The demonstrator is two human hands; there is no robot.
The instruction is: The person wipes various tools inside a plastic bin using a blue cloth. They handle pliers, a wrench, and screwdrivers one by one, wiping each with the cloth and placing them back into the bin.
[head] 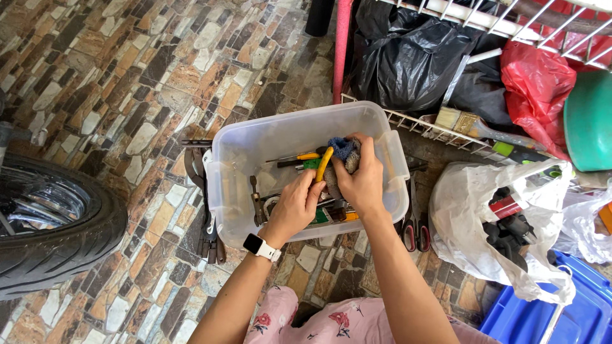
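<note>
A: Nearest the camera, low in the frame?

B: A lap in pink flowered cloth (331,322), and two bare forearms rising from it toward the middle. The left one wears a white-strapped wristwatch (260,246).

A: And the hands?

B: Both are over the clear plastic bin (237,167) at the centre of the frame. The left hand (295,207) has its fingers curled, pinching the lower end of a yellow curved handle (324,163). The right hand (361,180) is closed around a grey-and-blue bundle of cloth (345,151) — the bundle sits at the handle's upper end, just above the bin's middle.

A: What lies in the bin?

B: A jumble of hand tools — a yellow-handled screwdriver (299,158) among them.

A: Around it?

B: Dark pliers-like tools (207,232) on the stone floor left of the bin, red-handled cutters (414,232) to its right. At the left edge, a black tyre (60,251). Right of centre, a white plastic bag (472,210); in the lower right corner, a blue crate (577,306).

A: Farthest off?

B: Along the top right, a paintbrush (468,123) on a wire rack, black bags (401,57) and a red bag (535,83).
</note>
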